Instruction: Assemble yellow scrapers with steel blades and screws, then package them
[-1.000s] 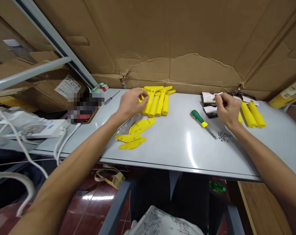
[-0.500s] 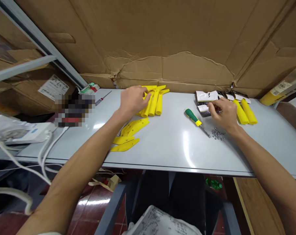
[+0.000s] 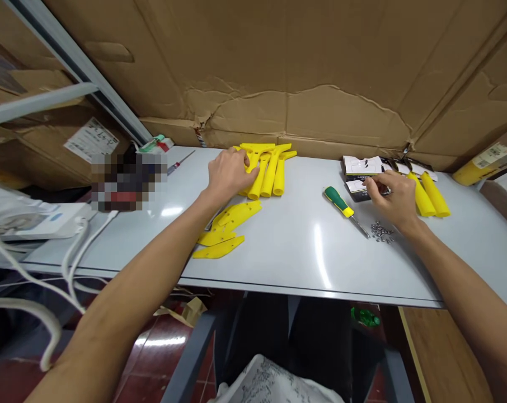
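Note:
My left hand (image 3: 230,174) reaches over a row of yellow plastic handles (image 3: 280,178) with wide, T-shaped tops. Its thumb and fingers are bent round one of them; the fingertips are partly hidden. Closer to me lie several flat yellow plates (image 3: 220,247) with small holes, some overlapping. My right hand (image 3: 394,198) hovers by a small black-and-white box (image 3: 360,166), fingers curled in and thumb against them; whatever they hold is hidden. Just left of it lies a green-and-yellow screwdriver (image 3: 339,202), its tip beside a small heap of screws (image 3: 380,232).
Two yellow handles with dark heads (image 3: 435,194) lie right of my right hand. A yellow-and-grey container (image 3: 486,157) stands at the far right. Cardboard (image 3: 245,120) walls the table's back edge. White cables (image 3: 75,252) and another screwdriver (image 3: 180,162) are on the left.
The view has shifted slightly. Near my left hand, more of a handle's wide top shows now. My right hand stays curled by the box.

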Tool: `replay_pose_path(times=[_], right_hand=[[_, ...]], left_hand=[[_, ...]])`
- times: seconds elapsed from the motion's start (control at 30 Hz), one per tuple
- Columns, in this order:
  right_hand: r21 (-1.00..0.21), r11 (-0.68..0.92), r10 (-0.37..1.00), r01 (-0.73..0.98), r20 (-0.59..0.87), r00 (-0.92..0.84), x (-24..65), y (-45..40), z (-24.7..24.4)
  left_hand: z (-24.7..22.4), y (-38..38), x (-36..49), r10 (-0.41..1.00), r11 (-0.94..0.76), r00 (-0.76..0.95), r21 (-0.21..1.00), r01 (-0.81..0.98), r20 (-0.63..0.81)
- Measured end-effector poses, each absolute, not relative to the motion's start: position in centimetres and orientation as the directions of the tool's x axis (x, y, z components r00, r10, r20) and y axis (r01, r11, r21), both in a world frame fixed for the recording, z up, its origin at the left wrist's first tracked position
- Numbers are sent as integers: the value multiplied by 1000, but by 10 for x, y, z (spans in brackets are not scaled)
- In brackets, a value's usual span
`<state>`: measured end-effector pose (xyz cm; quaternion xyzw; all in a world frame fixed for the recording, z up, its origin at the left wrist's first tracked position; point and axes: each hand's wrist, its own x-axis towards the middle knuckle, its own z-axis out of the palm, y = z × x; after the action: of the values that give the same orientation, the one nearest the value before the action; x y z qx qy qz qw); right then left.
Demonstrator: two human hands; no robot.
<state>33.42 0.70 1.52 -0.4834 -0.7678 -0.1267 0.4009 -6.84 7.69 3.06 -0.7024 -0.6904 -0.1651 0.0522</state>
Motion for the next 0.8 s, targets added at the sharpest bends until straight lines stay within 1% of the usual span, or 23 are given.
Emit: replay_pose_path(times=[0.17,0.27,0.4,0.53,0.6,0.7,0.77,0.8], right_hand=[[-224,490,695,842,684,-222,332,7,14],[-239,489,720,839,653,-234,330,6,13],[-250,481,737,841,635,-233,328,4,14],[-240,478,724,845,653,-224,324,2,16],[-231,487,720,842,652,-237,322,1,17],[-250,502,719,828,653,-239,318,-2,18],[-296,503,715,812,670,-199,315,-4,19],[-352,501,723,791,672,-159,314,-5,20]], left_hand=[[27,76,-67,961,30,-58,106,994,270],[25,77,-65,959,39,-66,104,994,274],[24,78,-62,941,44,-101,179,983,324],[28,76,-62,911,43,-145,260,965,386],[32,74,-62,896,25,-145,278,960,419],[40,69,-62,863,-20,-122,275,961,490],[45,63,-60,813,-126,-49,258,958,580],[47,59,-58,775,-209,8,244,947,632]])
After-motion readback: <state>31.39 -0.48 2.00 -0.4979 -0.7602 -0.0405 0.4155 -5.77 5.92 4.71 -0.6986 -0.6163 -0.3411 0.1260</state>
